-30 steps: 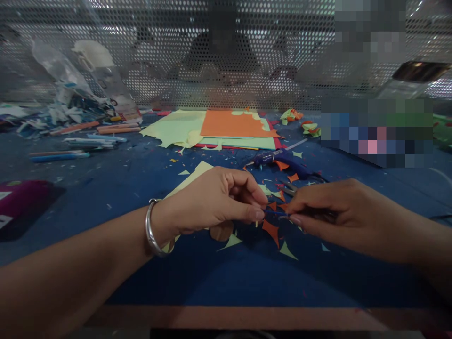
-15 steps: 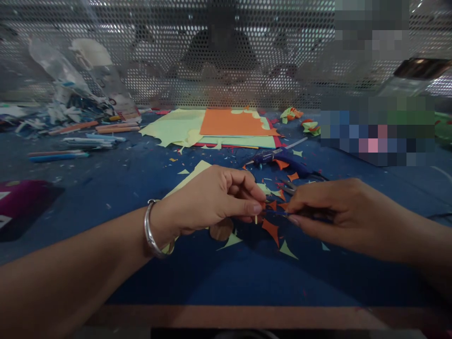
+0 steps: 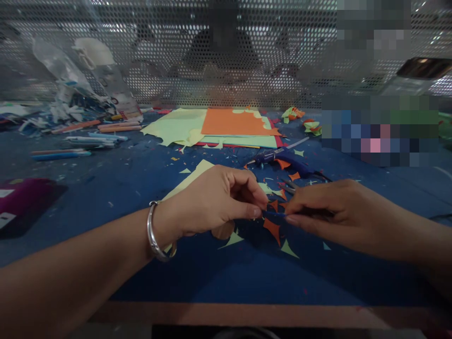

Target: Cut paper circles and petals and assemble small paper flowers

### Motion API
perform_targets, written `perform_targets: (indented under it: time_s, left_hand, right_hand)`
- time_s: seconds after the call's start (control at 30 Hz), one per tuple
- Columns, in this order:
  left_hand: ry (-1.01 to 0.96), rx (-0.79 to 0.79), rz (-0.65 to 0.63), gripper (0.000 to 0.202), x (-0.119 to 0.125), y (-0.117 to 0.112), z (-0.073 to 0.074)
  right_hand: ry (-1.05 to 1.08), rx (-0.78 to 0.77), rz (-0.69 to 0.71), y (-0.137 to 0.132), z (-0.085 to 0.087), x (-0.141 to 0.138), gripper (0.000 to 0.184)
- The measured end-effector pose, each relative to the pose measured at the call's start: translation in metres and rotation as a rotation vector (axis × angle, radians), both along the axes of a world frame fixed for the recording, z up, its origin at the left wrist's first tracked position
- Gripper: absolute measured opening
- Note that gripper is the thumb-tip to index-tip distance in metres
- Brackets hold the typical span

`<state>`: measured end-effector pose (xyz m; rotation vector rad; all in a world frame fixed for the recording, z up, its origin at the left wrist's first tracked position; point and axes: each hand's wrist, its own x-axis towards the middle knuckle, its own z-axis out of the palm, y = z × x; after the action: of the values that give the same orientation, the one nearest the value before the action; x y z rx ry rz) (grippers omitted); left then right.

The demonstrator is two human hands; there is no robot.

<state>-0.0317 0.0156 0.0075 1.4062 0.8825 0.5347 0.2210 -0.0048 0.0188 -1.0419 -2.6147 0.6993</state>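
Over the blue tabletop (image 3: 197, 280), your right hand (image 3: 341, 216) and left hand (image 3: 215, 197) pinch a slim blue strip (image 3: 274, 214) between thumb and finger, slightly nearer each other than half a second ago. The strip spans the gap above an orange paper scrap (image 3: 271, 229), long axis running left to right, right end dipping slightly.

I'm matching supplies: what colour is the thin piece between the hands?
Blue; the piece shows best in the head view.
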Motion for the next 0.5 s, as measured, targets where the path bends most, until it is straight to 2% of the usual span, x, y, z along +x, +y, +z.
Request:
perform_targets:
  time_s: [0.27,0.5]
  left_hand:
    - [0.028,0.010,-0.031,0.009,-0.0038,0.0020,0.0014]
    - [-0.022,-0.027,-0.013,0.026,-0.0013,0.0040,-0.0024]
  right_hand:
    - [0.037,0.020,0.027,0.0002,-0.0007,-0.0011,0.025]
    - [0.032,0.044,0.022,-0.0007,-0.0004,-0.0024,0.027]
